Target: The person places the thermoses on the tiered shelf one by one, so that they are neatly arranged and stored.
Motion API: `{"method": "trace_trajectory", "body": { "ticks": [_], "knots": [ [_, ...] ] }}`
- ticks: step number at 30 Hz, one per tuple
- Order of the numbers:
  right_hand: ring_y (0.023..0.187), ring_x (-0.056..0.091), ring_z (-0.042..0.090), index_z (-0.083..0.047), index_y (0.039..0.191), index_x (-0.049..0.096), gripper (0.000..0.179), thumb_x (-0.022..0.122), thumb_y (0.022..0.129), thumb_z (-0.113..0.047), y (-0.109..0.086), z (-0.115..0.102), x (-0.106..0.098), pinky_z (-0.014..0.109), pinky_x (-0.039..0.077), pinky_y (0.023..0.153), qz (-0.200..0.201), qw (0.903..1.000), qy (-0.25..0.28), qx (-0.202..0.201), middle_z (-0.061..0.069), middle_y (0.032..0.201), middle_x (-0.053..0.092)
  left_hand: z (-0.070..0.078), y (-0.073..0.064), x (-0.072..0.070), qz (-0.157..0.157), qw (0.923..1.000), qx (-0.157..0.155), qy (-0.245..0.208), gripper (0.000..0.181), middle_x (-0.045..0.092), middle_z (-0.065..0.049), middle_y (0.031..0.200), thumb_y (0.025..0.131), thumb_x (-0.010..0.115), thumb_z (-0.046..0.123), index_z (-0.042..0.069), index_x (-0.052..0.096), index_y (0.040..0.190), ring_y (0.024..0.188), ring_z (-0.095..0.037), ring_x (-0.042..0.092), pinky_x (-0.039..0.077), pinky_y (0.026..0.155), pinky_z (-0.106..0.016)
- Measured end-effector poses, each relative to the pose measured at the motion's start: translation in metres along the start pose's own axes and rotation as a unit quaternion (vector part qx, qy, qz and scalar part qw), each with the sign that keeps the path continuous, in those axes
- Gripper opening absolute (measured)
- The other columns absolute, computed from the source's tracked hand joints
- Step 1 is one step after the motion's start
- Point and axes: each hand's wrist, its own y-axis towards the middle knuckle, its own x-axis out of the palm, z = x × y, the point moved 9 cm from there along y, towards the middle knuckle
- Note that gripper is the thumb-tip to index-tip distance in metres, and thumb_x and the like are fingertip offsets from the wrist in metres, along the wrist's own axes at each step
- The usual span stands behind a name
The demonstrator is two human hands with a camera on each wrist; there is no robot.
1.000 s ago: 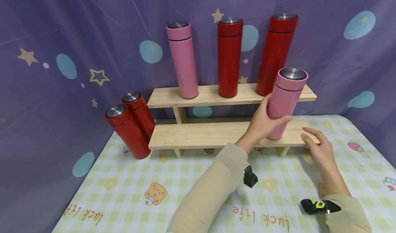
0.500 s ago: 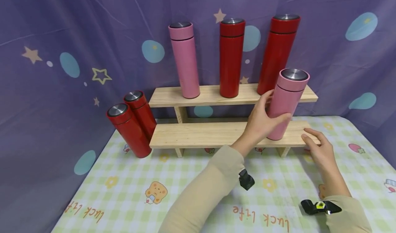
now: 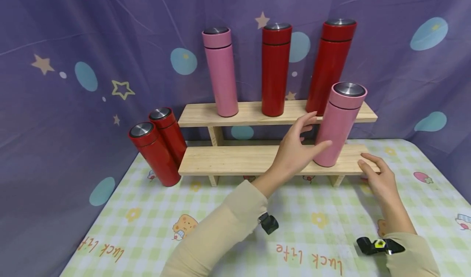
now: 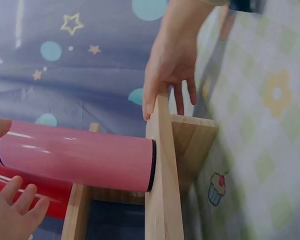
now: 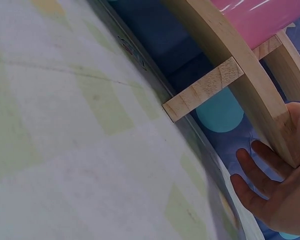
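The end of a wooden shelf board [image 5: 262, 100] is gripped by the right hand [image 5: 282, 200], which is partly cut off by the right edge of the view. Three fingers are spread along the board's lower side. The board is slanted across the upper right and is met from below by a wooden leg [image 5: 204, 91]. At the top, part of a glossy pink bottle [image 5: 265, 20] is seen beyond the board, near a second length of wood [image 5: 290, 70]. The left side is filled by a pale checked tablecloth [image 5: 90, 160]; behind, a dark blue curtain [image 5: 160, 30] is marked with a teal spot [image 5: 221, 112].
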Motion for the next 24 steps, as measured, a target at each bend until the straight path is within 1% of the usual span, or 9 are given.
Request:
{"method": "trace_trajectory", "body": {
  "ticks": [2, 5, 8, 12, 14, 16, 21, 24],
  "knots": [
    [0.09, 0.048, 0.001, -0.026, 0.147, 0.049, 0.054, 0.059, 0.097, -0.046, 0.0, 0.0, 0.0, 0.014, 0.051, 0.071, 0.001, 1.0, -0.002, 0.0, 0.03, 0.155, 0.021, 0.003, -0.007, -0.004, -0.005, 0.9999, 0.01, -0.002, 0.07, 0.055, 0.01, 0.138, 0.085, 0.08, 0.027, 0.022, 0.045, 0.146, 0.124, -0.006, 0.051, 0.044, 0.097, -0.023],
    [0.091, 0.047, 0.002, -0.024, 0.148, 0.047, 0.057, 0.058, 0.097, -0.047, 0.001, 0.0, 0.0, 0.014, 0.051, 0.071, 0.0, 1.0, -0.006, 0.002, 0.029, 0.155, 0.021, 0.007, -0.016, -0.011, -0.008, 0.9995, 0.029, -0.005, 0.067, 0.055, 0.007, 0.138, 0.086, 0.079, 0.024, 0.02, 0.048, 0.145, 0.124, -0.005, 0.051, 0.045, 0.096, -0.024],
    [0.092, 0.047, 0.002, -0.022, 0.15, 0.045, 0.059, 0.057, 0.098, -0.048, 0.001, 0.0, 0.0, 0.014, 0.051, 0.072, -0.003, 0.9999, -0.014, 0.003, 0.029, 0.155, 0.022, 0.009, -0.024, -0.02, -0.009, 0.9993, 0.035, -0.013, 0.064, 0.057, 0.005, 0.136, 0.086, 0.079, 0.022, 0.02, 0.05, 0.143, 0.122, -0.004, 0.052, 0.045, 0.096, -0.026],
    [0.091, 0.047, 0.003, -0.022, 0.15, 0.044, 0.06, 0.056, 0.098, -0.049, 0.001, -0.001, 0.001, 0.014, 0.051, 0.072, -0.006, 0.9998, -0.019, 0.001, 0.028, 0.156, 0.023, 0.003, -0.036, -0.033, -0.018, 0.9994, 0.026, -0.016, 0.062, 0.057, 0.007, 0.136, 0.087, 0.078, 0.02, 0.021, 0.05, 0.143, 0.121, -0.005, 0.053, 0.046, 0.096, -0.033],
    [0.091, 0.047, 0.003, -0.023, 0.15, 0.045, 0.059, 0.056, 0.098, -0.049, 0.0, -0.001, 0.001, 0.014, 0.051, 0.072, -0.006, 0.9998, -0.018, 0.001, 0.027, 0.156, 0.022, 0.0, -0.043, -0.041, -0.025, 0.9994, 0.023, -0.012, 0.062, 0.057, 0.006, 0.137, 0.088, 0.077, 0.02, 0.02, 0.049, 0.143, 0.122, -0.006, 0.053, 0.046, 0.096, -0.039],
    [0.091, 0.047, 0.003, -0.023, 0.15, 0.045, 0.059, 0.056, 0.098, -0.049, 0.0, -0.002, 0.001, 0.014, 0.051, 0.072, -0.006, 0.9999, -0.014, 0.001, 0.028, 0.156, 0.021, -0.004, -0.05, -0.05, -0.028, 0.9993, 0.021, -0.008, 0.061, 0.057, 0.007, 0.137, 0.088, 0.077, 0.019, 0.02, 0.049, 0.143, 0.121, -0.005, 0.053, 0.045, 0.096, -0.042],
    [0.092, 0.047, 0.003, -0.022, 0.149, 0.045, 0.057, 0.055, 0.099, -0.047, -0.001, -0.002, 0.001, 0.015, 0.051, 0.072, -0.002, 1.0, -0.008, -0.004, 0.029, 0.155, 0.022, -0.011, -0.067, -0.071, -0.041, 0.9991, 0.005, -0.002, 0.061, 0.056, 0.008, 0.137, 0.089, 0.076, 0.019, 0.023, 0.049, 0.143, 0.123, -0.013, 0.052, 0.044, 0.099, -0.045],
    [0.091, 0.048, 0.004, -0.021, 0.149, 0.046, 0.056, 0.055, 0.099, -0.047, -0.002, -0.002, 0.001, 0.015, 0.051, 0.072, 0.003, 1.0, -0.008, -0.005, 0.029, 0.154, 0.025, -0.015, -0.076, -0.083, -0.046, 0.9989, -0.002, 0.008, 0.061, 0.055, 0.008, 0.138, 0.089, 0.077, 0.019, 0.024, 0.049, 0.143, 0.125, -0.014, 0.051, 0.043, 0.1, -0.046]
  ]
}}
